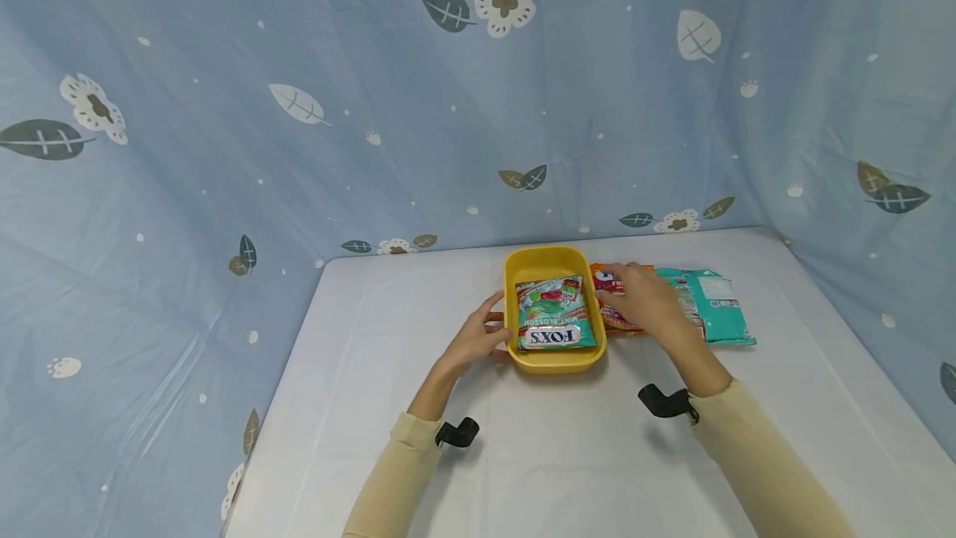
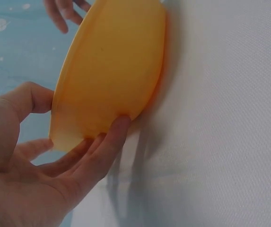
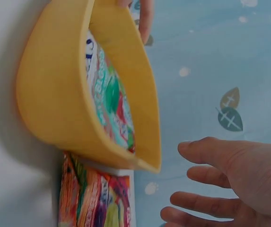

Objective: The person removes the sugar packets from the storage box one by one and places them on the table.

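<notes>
I see a plain beige left sleeve (image 1: 394, 476) and a matching right sleeve (image 1: 769, 467). A bent black piece (image 1: 458, 432) juts from the left cuff (image 1: 417, 428) toward three o'clock; its black twin (image 1: 665, 402) juts from the right cuff (image 1: 713, 397) toward nine.

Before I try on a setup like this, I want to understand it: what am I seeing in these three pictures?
No machine here, just someone's bare-handed work. The wide picture comes from a head-worn camera looking forward and down; the two close views come from cameras on each wrist. On the white table stands a yellow bin with a Fox's Mint Blossom packet inside; beside it lie an orange packet and a teal packet. The left hand holds the bin's left side. The right hand hovers over the orange packet, holding nothing.
</notes>
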`<state>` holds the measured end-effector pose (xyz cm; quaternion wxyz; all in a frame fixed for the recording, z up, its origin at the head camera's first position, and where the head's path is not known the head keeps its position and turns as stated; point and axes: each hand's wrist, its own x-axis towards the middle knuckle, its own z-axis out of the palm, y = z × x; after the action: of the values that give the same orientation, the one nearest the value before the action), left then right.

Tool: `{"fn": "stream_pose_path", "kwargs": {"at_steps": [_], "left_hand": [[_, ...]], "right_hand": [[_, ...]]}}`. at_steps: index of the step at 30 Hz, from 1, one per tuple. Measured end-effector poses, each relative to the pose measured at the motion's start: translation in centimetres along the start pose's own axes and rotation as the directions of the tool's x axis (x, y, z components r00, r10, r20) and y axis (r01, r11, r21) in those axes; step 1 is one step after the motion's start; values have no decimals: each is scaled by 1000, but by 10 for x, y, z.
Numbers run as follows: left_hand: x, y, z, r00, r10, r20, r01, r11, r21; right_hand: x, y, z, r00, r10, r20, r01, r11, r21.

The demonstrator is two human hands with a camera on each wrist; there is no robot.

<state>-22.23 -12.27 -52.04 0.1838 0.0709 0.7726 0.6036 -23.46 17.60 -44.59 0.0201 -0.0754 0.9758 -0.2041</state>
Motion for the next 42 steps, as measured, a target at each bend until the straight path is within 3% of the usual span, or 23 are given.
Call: {"fn": "stream_pose_path", "kwargs": {"at_steps": [19,37,42], "left_hand": [[-3,2,2,1000,-10,-17,11,1000,18],[-2,0,0,1000,0,-2,0,1000,13],[-3,6,0,1000,-10,27,10,1000,1]], "right_hand": [[2,-30,4,996,-41,76,39,999,33],[5,-44,17,993,-39,112,34,999,39],[5,-48,23,993,-18,116,13,999,51]]}}
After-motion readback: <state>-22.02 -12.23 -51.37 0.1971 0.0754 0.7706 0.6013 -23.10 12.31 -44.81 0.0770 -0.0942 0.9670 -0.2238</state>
